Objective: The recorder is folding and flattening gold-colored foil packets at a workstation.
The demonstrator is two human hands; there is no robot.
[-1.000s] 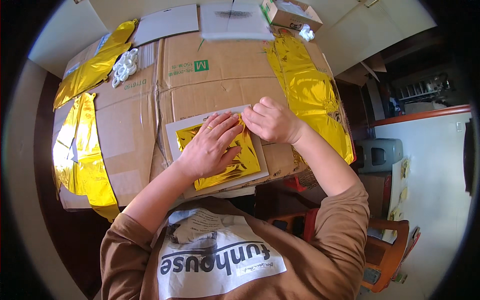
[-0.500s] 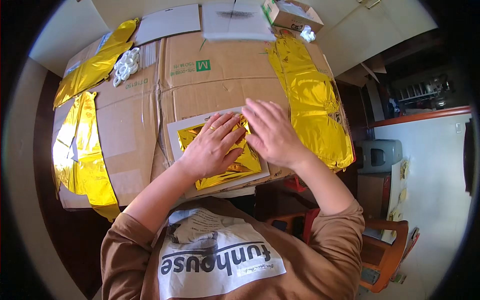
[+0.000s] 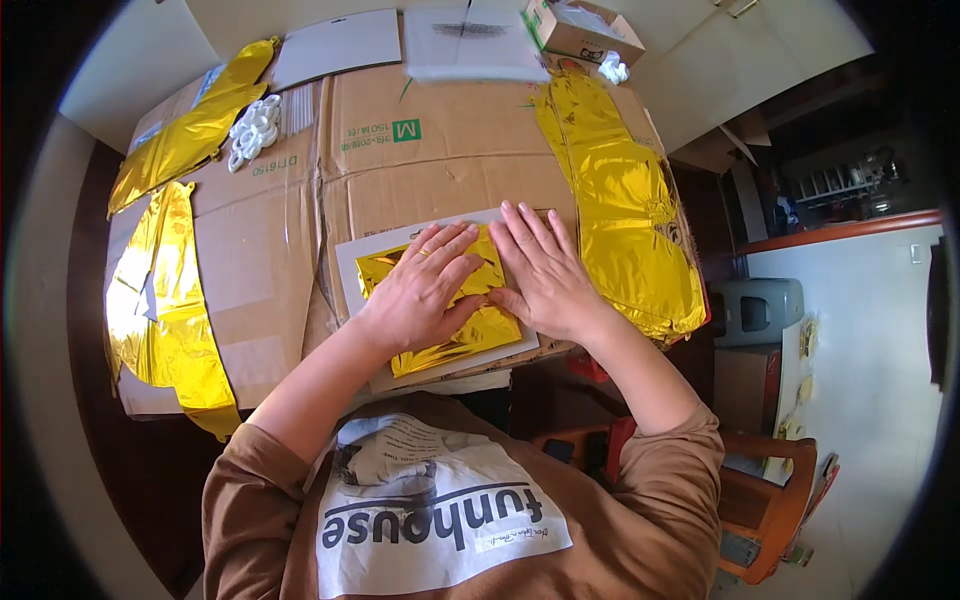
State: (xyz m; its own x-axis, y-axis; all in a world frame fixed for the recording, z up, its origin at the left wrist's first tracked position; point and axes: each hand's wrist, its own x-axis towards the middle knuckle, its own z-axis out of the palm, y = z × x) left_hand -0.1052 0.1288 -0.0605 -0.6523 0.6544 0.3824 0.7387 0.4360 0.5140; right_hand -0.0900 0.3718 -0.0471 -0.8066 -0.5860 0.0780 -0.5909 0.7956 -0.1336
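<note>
A folded gold foil balloon (image 3: 455, 345) lies on a white card (image 3: 352, 270) near the front edge of the cardboard-covered table. My left hand (image 3: 425, 290) rests flat on the foil, fingers stretched out and a ring on one of them. Beside it, my right hand (image 3: 545, 275) lies along the right side of the foil and card, its fingers extended and its thumb touching the foil near my left hand. Both palms face down, and they hide part of the foil.
Flat gold foil balloons lie at the right (image 3: 625, 200), at the left (image 3: 165, 300) and at the far left (image 3: 200, 130). White rings (image 3: 255, 130) sit in a pile. White cards (image 3: 335, 48) and an open box (image 3: 590, 30) stand at the back. A wooden chair (image 3: 765, 500) is at the lower right.
My right hand has come down from just above the foil's right side and now lies flat there. My left hand has barely moved.
</note>
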